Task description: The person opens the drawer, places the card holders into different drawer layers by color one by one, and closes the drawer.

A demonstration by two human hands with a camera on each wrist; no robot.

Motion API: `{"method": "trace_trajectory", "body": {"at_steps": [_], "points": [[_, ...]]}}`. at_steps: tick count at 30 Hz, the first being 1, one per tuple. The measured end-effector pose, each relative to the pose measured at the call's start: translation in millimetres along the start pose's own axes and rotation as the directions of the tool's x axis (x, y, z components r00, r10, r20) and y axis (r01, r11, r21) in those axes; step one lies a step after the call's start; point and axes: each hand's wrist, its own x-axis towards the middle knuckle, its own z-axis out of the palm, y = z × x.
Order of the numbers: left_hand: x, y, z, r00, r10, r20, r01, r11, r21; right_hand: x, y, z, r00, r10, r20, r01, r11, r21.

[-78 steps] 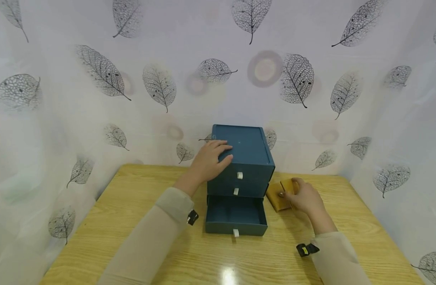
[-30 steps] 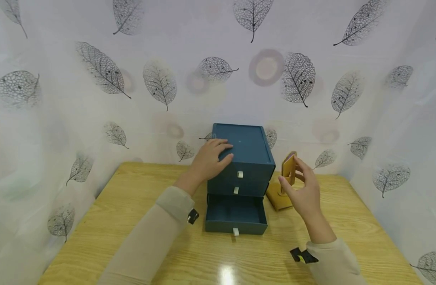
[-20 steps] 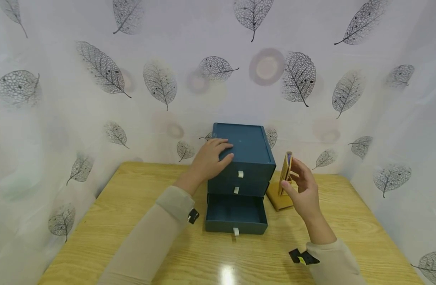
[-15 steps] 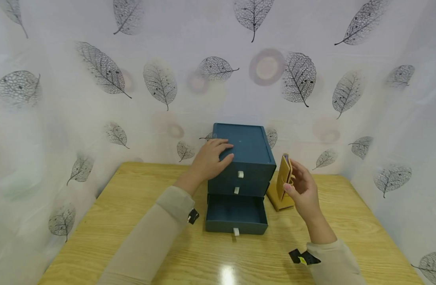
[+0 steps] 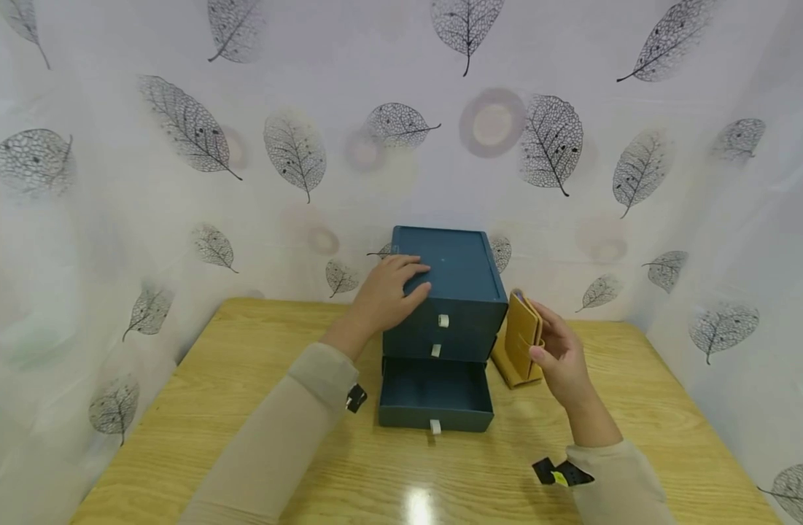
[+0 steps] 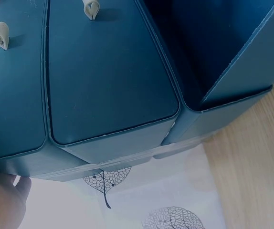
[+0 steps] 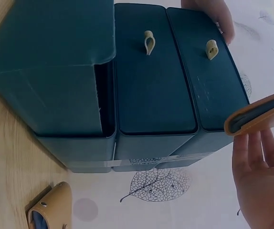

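A dark blue cabinet of three drawers (image 5: 450,262) stands on the table. My left hand (image 5: 384,295) rests on its top at the left front corner, fingers relaxed. The bottom drawer (image 5: 408,418) is pulled out, and no item shows inside. Right of the cabinet, my right hand (image 5: 561,364) holds a tan leather wallet (image 5: 522,328) upright, thumb on the near edge and fingers behind. In the right wrist view this wallet (image 7: 258,114) shows a dark inside. Below it, a second tan wallet (image 5: 508,369) with a snap lies on the table, partly covered in the head view.
The upper two drawers are pushed in, with pale loop pulls (image 5: 443,321) on their fronts. A white curtain with printed leaves (image 5: 296,157) hangs behind and along both sides. The wooden table (image 5: 230,379) extends to both sides of the cabinet.
My right hand has lifted one wallet up off the other, turned it upright and carried it slightly left toward the cabinet. The left hand has stayed put on the cabinet.
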Motion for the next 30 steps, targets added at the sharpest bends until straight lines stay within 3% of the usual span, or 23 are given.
{"method": "trace_trajectory", "body": {"at_steps": [4, 9, 17, 30], "points": [[0.3, -0.2, 0.2, 1.000, 0.002, -0.003, -0.002, 1.000, -0.001, -0.5, -2, 1, 0.998, 0.009, 0.055, -0.008, 1.000, -0.014], [0.5, -0.4, 0.1, 1.000, 0.002, -0.013, -0.002, 1.000, -0.005, 1.1, -1, 3, 0.984, 0.074, 0.159, -0.062, 0.995, -0.083], [0.1, 0.3, -0.6, 1.000, -0.001, -0.005, 0.001, 1.000, -0.003, 5.2, 4, 3, 0.915, 0.215, 0.343, -0.179, 0.975, -0.132], [-0.9, 0.3, -0.1, 1.000, 0.009, -0.022, -0.010, 1.000, -0.011, 8.3, 12, 9, 0.850, 0.307, 0.428, -0.203, 0.941, -0.271]]}}
